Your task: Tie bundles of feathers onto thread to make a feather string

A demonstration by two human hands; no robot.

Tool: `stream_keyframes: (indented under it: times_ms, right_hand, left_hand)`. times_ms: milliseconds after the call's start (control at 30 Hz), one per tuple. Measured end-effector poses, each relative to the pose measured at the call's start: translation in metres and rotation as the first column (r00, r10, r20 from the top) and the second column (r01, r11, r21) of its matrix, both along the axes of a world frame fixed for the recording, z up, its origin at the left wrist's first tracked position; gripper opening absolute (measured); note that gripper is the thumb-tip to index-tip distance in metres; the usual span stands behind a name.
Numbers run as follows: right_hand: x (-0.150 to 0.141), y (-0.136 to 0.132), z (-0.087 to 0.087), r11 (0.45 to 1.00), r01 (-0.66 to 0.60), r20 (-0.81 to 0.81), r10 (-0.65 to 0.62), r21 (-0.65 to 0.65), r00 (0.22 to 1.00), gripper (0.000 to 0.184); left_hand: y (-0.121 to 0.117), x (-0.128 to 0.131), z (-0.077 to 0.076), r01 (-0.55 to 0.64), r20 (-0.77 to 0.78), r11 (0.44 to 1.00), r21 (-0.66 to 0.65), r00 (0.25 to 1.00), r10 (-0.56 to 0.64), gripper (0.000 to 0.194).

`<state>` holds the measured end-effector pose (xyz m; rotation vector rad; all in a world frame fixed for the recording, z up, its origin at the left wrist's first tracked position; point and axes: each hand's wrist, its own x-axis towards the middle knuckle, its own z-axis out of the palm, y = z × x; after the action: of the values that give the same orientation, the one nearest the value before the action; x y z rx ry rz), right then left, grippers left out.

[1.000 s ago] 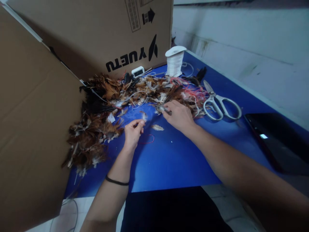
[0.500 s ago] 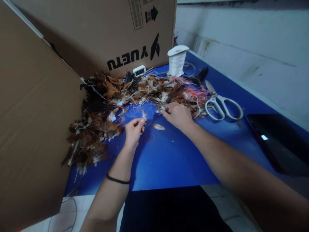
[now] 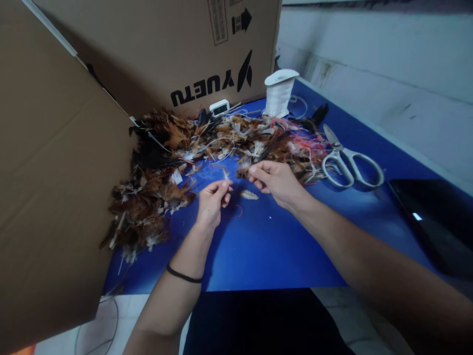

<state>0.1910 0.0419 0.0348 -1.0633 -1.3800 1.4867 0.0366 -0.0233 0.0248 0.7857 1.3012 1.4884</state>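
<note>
My left hand (image 3: 213, 201) is closed in a pinch, with a small pale feather (image 3: 225, 174) standing up from between thumb and forefinger. To its right, my right hand (image 3: 278, 183) pinches a brown-and-white feather (image 3: 243, 172) at the near edge of the feather pile (image 3: 221, 135). A gap separates the two hands. Between and below them, a loose pale feather (image 3: 249, 195) lies on the blue table (image 3: 266, 251). A loop of pinkish-red thread (image 3: 238, 213) rests close to my left wrist.
Large cardboard boxes (image 3: 48, 162) wall off the left and back. A white spool (image 3: 280, 93) and a small white digital display (image 3: 219, 107) stand behind the pile. Scissors (image 3: 351, 165) lie to the right, then a dark phone (image 3: 432, 217). Red strands (image 3: 310, 144) tangle in the feathers.
My right hand has drawn slightly back from the pile, and a feather now shows in its fingertips. My left hand keeps its pinch on the small feather. The whole view has shifted slightly.
</note>
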Motion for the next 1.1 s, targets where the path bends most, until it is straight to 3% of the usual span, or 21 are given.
stream_keyframes:
  times_ms: [133,400,600,733,1100]
  right_hand:
    - [-0.005,-0.013,0.005,0.977,-0.179,-0.179,0.156,-0.117,0.971,0.026]
    - [-0.006,-0.007,0.001,0.988,0.013,-0.188,-0.043,-0.157,0.981,0.017]
    - [-0.003,-0.007,0.003,0.979,0.007,-0.233,-0.056,-0.204,0.971,0.033]
    - [-0.001,-0.007,0.002,0.974,-0.043,-0.262,-0.017,-0.223,0.965,0.029]
    - [-0.005,-0.017,0.005,0.979,-0.189,-0.259,0.164,-0.077,0.952,0.027]
  left_hand:
    - [-0.003,0.006,0.002,0.018,0.066,1.0,-0.014,0.998,-0.017,0.033]
    - [-0.001,0.005,-0.004,-0.046,0.085,0.999,0.029,0.995,0.043,0.032]
    - [-0.001,0.006,-0.004,-0.051,0.09,0.998,0.048,0.995,0.047,0.032]
    - [-0.001,0.006,-0.003,-0.04,0.081,0.998,0.057,0.996,0.035,0.032]
    - [-0.005,0.011,0.003,0.085,0.145,0.996,0.005,0.986,-0.084,0.031]
